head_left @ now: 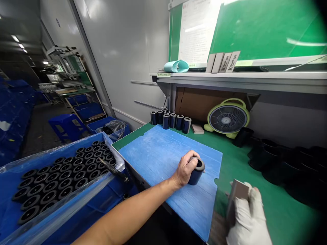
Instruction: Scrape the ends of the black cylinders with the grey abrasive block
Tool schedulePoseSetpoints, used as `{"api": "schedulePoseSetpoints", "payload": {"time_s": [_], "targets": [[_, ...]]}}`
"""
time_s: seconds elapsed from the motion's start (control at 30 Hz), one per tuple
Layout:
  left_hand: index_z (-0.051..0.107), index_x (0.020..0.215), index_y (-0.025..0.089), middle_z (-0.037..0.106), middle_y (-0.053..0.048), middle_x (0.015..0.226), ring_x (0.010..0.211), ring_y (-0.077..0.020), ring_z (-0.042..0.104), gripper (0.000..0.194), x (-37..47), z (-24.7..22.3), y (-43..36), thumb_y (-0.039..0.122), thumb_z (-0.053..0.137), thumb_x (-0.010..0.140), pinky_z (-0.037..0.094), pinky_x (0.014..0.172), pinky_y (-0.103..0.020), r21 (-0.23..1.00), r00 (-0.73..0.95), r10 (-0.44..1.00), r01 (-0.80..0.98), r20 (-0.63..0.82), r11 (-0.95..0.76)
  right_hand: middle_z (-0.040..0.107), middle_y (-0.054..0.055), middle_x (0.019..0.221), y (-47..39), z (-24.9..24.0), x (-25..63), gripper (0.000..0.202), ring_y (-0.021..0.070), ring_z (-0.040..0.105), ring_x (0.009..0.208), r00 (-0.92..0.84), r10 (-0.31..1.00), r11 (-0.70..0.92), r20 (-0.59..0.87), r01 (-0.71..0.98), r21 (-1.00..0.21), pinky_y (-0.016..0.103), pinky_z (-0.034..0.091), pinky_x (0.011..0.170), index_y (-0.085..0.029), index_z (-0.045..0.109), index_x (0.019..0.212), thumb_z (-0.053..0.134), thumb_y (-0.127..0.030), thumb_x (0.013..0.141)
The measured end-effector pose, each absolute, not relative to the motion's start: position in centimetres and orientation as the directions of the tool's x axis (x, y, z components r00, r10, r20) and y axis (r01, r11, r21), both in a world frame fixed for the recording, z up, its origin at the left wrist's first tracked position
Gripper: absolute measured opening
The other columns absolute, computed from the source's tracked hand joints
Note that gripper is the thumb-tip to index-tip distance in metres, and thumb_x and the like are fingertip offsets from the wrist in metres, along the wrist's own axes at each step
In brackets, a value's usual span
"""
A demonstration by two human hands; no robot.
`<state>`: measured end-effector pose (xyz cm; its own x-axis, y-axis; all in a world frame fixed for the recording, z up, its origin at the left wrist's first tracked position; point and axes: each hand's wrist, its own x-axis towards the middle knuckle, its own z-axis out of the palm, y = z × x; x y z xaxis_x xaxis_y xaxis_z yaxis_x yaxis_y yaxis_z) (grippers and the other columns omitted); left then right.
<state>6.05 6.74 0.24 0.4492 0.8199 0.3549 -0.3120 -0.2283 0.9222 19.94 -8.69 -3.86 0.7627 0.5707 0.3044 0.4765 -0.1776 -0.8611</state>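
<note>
My left hand point(184, 169) grips a dark cylinder point(195, 175) upright on the blue mat point(163, 153), right of centre. My right hand point(246, 217) (the gloved one) clasps a sanding block point(236, 199), lower right.

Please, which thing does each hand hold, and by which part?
The left hand grips a dark cylinder around its upper end, thumb at the rim. The gloved right hand holds a grey block at its near side.
</note>
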Motion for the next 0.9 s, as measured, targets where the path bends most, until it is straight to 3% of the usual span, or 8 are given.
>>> {"api": "schedulePoseSetpoints", "payload": {"time_s": [0.1, 0.2, 0.27, 0.33, 0.43, 0.6, 0.77, 0.9], "targets": [[0.067, 0.097, 0.016, 0.072, -0.007, 0.075, 0.070, -0.0206, 0.067, 0.046, 6.5, -0.1, 6.5, 0.054, 0.042, 0.102, 0.055, 0.073, -0.033, 0.942, 0.425, 0.849, -0.249, 0.314, -0.224, 0.049, 0.008, 0.159, -7.7, -1.6, 17.3, 0.075, 0.0393, 0.044, 0.147, 0.779, 0.579, -0.202, 0.240, 0.422, -0.884, 0.063, 0.034, 0.121, -0.024, 0.054, 0.154, 0.040, -0.072, 0.098], [0.069, 0.085, 0.016, 0.070, -0.008, 0.070, 0.071, -0.0215, 0.067, 0.066, 7.0, -0.5, 6.5, 0.058, 0.023, 0.107, 0.056, 0.078, -0.035, 0.957, 0.359, 0.891, -0.183, 0.279, -0.226, 0.041, 0.011, 0.164, -6.7, -1.6, 15.2, 0.075, 0.0354, 0.038, 0.152, 0.756, 0.552, -0.076, 0.353, 0.467, -0.881, 0.056, 0.028, 0.127, -0.018, 0.052, 0.155, 0.043, -0.069, 0.099], [0.067, 0.077, 0.018, 0.070, -0.008, 0.071, 0.073, -0.0217, 0.067, 0.069, 7.2, -0.6, 6.5, 0.056, 0.019, 0.108, 0.055, 0.082, -0.035, 0.953, 0.315, 0.900, -0.139, 0.302, -0.271, 0.040, 0.013, 0.164, -5.5, -1.5, 14.3, 0.067, 0.0348, 0.047, 0.144, 0.704, 0.560, -0.033, 0.436, 0.545, -0.838, 0.053, 0.038, 0.119, -0.019, 0.055, 0.151, 0.047, -0.063, 0.101], [0.068, 0.079, 0.018, 0.072, -0.009, 0.077, 0.079, -0.0219, 0.067, 0.067, 7.2, -0.7, 6.4, 0.052, 0.018, 0.108, 0.054, 0.086, -0.034, 0.934, 0.289, 0.889, -0.080, 0.356, -0.348, 0.047, 0.017, 0.156, -3.8, -0.7, 13.8, 0.053, 0.0312, 0.061, 0.119, 0.579, 0.627, -0.053, 0.521, 0.700, -0.713, 0.048, 0.049, 0.099, -0.020, 0.063, 0.139, 0.045, -0.057, 0.104], [0.070, 0.090, 0.019, 0.075, -0.010, 0.091, 0.088, -0.0230, 0.068, 0.059, 7.0, -0.7, 6.3, 0.046, 0.021, 0.108, 0.053, 0.091, -0.034, 0.904, 0.269, 0.870, -0.009, 0.414, -0.428, 0.054, 0.020, 0.142, -1.7, 1.2, 13.4, 0.045, 0.0237, 0.058, 0.089, 0.460, 0.626, -0.125, 0.629, 0.856, -0.501, 0.041, 0.045, 0.079, -0.017, 0.065, 0.129, 0.038, -0.047, 0.107], [0.071, 0.092, 0.020, 0.075, -0.011, 0.092, 0.090, -0.0249, 0.067, 0.058, 6.9, -1.2, 6.3, 0.043, 0.021, 0.108, 0.051, 0.094, -0.036, 0.901, 0.314, 0.854, -0.016, 0.416, -0.433, 0.057, 0.016, 0.126, -1.9, 2.5, 13.1, 0.039, 0.0166, 0.045, 0.071, 0.380, 0.686, -0.160, 0.621, 0.911, -0.380, 0.035, 0.034, 0.067, -0.017, 0.064, 0.115, 0.036, -0.044, 0.108], [0.072, 0.100, 0.019, 0.076, -0.011, 0.101, 0.102, -0.0267, 0.066, 0.055, 7.0, -1.5, 6.5, 0.045, 0.024, 0.107, 0.049, 0.101, -0.037, 0.907, 0.288, 0.868, -0.006, 0.404, -0.420, 0.053, 0.018, 0.136, -2.1, 2.8, 13.5, 0.039, 0.0189, 0.048, 0.078, 0.343, 0.660, -0.192, 0.668, 0.937, -0.291, 0.035, 0.034, 0.070, -0.016, 0.063, 0.123, 0.034, -0.037, 0.107], [0.072, 0.094, 0.019, 0.075, -0.010, 0.093, 0.092, -0.0245, 0.067, 0.059, 7.1, -1.5, 6.6, 0.042, 0.020, 0.108, 0.051, 0.097, -0.035, 0.915, 0.350, 0.849, -0.064, 0.395, -0.399, 0.056, 0.014, 0.124, -1.9, 3.2, 13.5, 0.035, 0.0147, 0.039, 0.068, 0.323, 0.699, -0.201, 0.638, 0.945, -0.257, 0.033, 0.029, 0.065, -0.017, 0.063, 0.107, 0.034, -0.038, 0.108]]}}
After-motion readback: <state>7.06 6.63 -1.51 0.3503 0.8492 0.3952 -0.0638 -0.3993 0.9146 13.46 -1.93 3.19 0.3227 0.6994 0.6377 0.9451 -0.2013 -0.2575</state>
